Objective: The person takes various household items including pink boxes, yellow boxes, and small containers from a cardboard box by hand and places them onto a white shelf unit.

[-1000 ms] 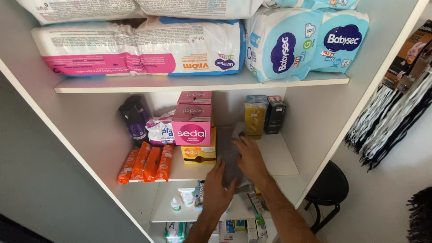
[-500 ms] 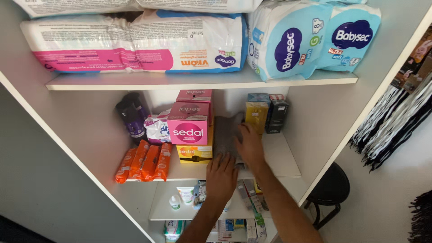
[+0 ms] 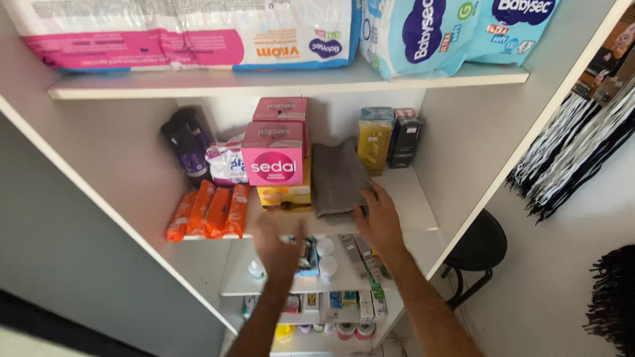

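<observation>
So it's a big white shelf unit seen from above, and the top shelf is stuffed with large soft diaper packs, a pink and white one on the left and light blue ones on the right. On the middle shelf there's a stack of pink boxes sitting on a yellow box, with a grey folded cloth standing just beside them on the right, leaning back a bit. Behind the cloth, near the back wall, are a yellow box and a black box side by side. Left of the pink boxes there's a dark purple bottle, a small white and purple pouch, and a row of orange packets lying flat at the shelf edge. The right hand is open with fingers spread, resting at the bottom right edge of the cloth and touching it. The left hand is blurry, fingers look loosely open near the front lip of the shelf below the yellow box, and I honestly can't tell if it's pinching anything. Lower shelves hold lots of small white bottles and little boxes. Off to the right is a black stool on the floor and dark striped fabric hanging.
</observation>
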